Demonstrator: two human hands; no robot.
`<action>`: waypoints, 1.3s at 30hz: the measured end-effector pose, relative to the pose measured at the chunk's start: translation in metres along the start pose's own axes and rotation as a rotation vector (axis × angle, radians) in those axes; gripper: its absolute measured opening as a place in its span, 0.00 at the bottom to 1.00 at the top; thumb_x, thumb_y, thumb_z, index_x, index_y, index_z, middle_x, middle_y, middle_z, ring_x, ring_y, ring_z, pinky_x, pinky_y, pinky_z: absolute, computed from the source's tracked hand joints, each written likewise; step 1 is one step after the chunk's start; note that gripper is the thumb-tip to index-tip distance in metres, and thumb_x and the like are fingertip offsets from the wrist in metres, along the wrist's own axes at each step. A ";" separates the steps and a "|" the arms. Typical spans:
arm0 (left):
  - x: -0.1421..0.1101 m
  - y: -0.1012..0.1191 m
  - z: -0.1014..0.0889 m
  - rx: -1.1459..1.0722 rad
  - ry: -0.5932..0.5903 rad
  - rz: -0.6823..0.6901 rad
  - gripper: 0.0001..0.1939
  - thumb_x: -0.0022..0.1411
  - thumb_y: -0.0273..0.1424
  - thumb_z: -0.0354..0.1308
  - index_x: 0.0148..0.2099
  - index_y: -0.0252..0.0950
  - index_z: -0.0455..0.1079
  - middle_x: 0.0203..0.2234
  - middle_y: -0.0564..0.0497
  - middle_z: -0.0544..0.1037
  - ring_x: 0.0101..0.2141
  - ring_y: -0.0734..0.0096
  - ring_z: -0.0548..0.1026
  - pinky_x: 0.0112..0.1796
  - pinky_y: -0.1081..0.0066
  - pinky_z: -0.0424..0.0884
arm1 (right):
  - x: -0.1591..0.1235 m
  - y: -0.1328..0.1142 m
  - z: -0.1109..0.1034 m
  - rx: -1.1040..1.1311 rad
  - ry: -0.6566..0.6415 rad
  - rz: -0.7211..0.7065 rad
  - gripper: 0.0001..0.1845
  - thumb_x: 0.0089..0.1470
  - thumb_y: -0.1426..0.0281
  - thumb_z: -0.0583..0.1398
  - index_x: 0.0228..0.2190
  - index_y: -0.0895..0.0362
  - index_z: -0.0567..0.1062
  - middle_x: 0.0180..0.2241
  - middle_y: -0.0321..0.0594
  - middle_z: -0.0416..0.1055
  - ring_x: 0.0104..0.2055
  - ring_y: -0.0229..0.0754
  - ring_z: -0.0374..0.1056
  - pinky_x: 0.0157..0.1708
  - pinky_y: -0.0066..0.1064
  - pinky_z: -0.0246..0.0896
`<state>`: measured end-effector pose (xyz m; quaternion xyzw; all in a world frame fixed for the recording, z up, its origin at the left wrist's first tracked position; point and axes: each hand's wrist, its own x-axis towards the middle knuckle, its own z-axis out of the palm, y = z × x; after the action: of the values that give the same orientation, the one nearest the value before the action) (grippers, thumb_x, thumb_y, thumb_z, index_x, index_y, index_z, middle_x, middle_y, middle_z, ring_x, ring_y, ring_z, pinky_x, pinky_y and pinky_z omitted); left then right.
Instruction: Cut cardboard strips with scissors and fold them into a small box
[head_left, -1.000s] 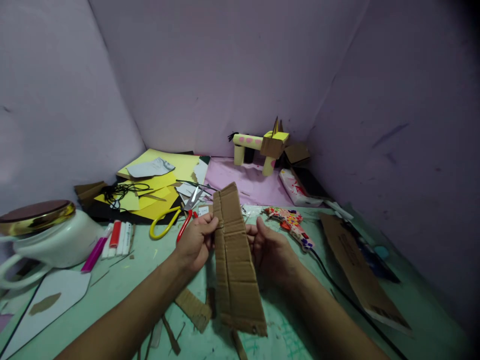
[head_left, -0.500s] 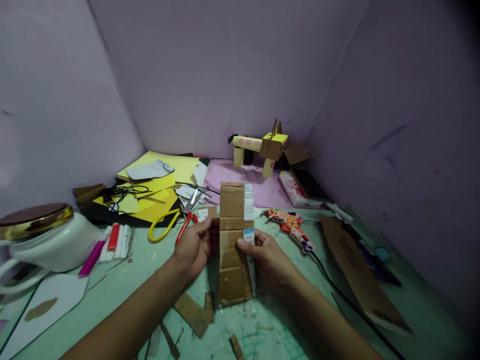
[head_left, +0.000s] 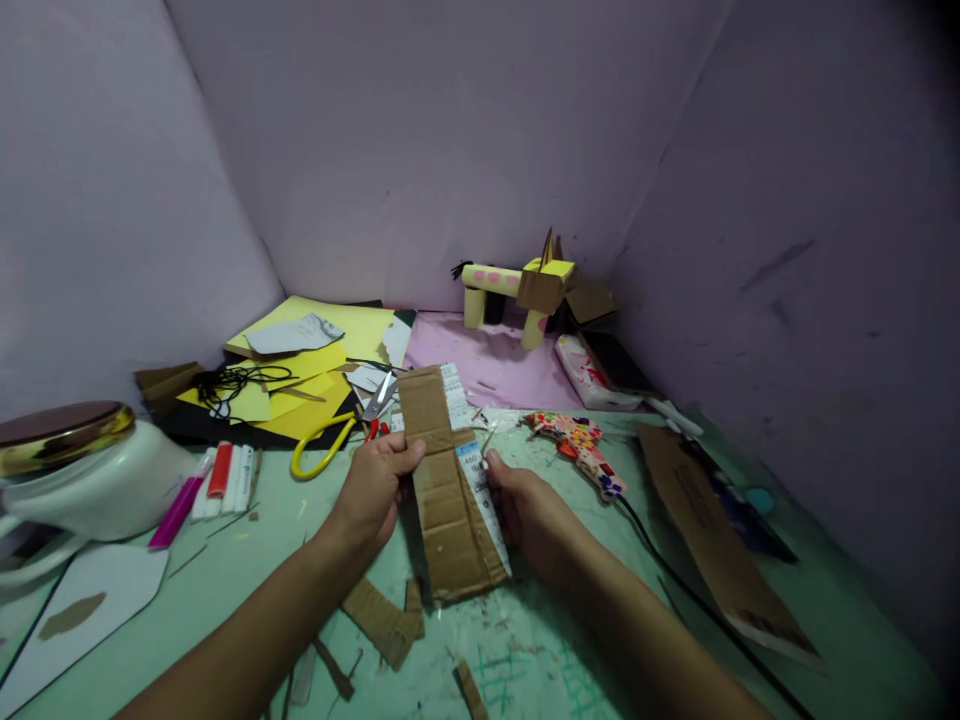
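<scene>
A folded strip of brown cardboard (head_left: 444, 490) with a white printed label on its right side is held up in front of me, tilted a little to the left. My left hand (head_left: 380, 482) pinches its left edge, thumb on the front face. At the right edge, my right hand (head_left: 523, 500) grips the labelled side, with its fingers partly hidden behind. Scissors (head_left: 324, 447) with yellow and red handles lie just beyond my left hand. Cardboard scraps (head_left: 386, 622) are on the green table below the strip.
A flower-patterned glue gun (head_left: 577, 450) with a black cord lies right of my hands, near a long cardboard piece (head_left: 712, 540). A giraffe-like paper figure (head_left: 517, 285) stands at the back. Markers (head_left: 225, 480), yellow paper (head_left: 319, 325) and a white lidded pot (head_left: 97, 490) are on the left.
The cardboard strip has tipped to the left and turned slightly. My left thumb has come onto its front face, while my right thumb has moved off the front to the label's edge.
</scene>
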<state>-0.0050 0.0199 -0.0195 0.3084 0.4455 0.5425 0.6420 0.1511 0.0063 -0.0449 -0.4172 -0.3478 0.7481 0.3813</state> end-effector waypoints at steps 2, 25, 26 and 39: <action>0.003 0.003 -0.003 -0.001 0.026 0.009 0.10 0.38 0.29 0.67 0.27 0.30 0.73 0.19 0.50 0.78 0.22 0.67 0.75 0.24 0.72 0.69 | -0.001 -0.001 -0.002 -0.026 -0.052 0.056 0.23 0.41 0.52 0.64 0.24 0.63 0.78 0.19 0.43 0.75 0.17 0.37 0.67 0.20 0.28 0.60; -0.002 -0.001 0.002 -0.129 0.092 -0.143 0.10 0.41 0.18 0.55 0.29 0.29 0.74 0.20 0.47 0.79 0.23 0.61 0.77 0.25 0.68 0.76 | -0.039 -0.027 -0.005 -0.301 0.106 -0.215 0.20 0.35 0.61 0.69 0.33 0.57 0.79 0.30 0.40 0.78 0.31 0.42 0.71 0.36 0.34 0.64; -0.002 -0.002 0.002 -0.129 0.109 -0.158 0.10 0.41 0.18 0.53 0.28 0.29 0.74 0.19 0.47 0.79 0.23 0.61 0.78 0.25 0.67 0.76 | -0.053 -0.034 -0.011 -0.380 0.232 -0.307 0.23 0.36 0.61 0.68 0.38 0.55 0.77 0.35 0.41 0.78 0.36 0.44 0.72 0.39 0.36 0.64; -0.002 -0.008 0.003 -0.018 0.133 -0.239 0.13 0.50 0.14 0.50 0.36 0.26 0.72 0.22 0.45 0.80 0.24 0.60 0.80 0.27 0.66 0.79 | -0.135 -0.061 -0.156 -1.254 0.971 0.031 0.22 0.45 0.58 0.60 0.38 0.60 0.76 0.36 0.52 0.77 0.38 0.56 0.73 0.37 0.42 0.64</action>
<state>0.0014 0.0166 -0.0250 0.2106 0.5160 0.4852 0.6738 0.3553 -0.0500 -0.0090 -0.8387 -0.4932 0.1523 0.1738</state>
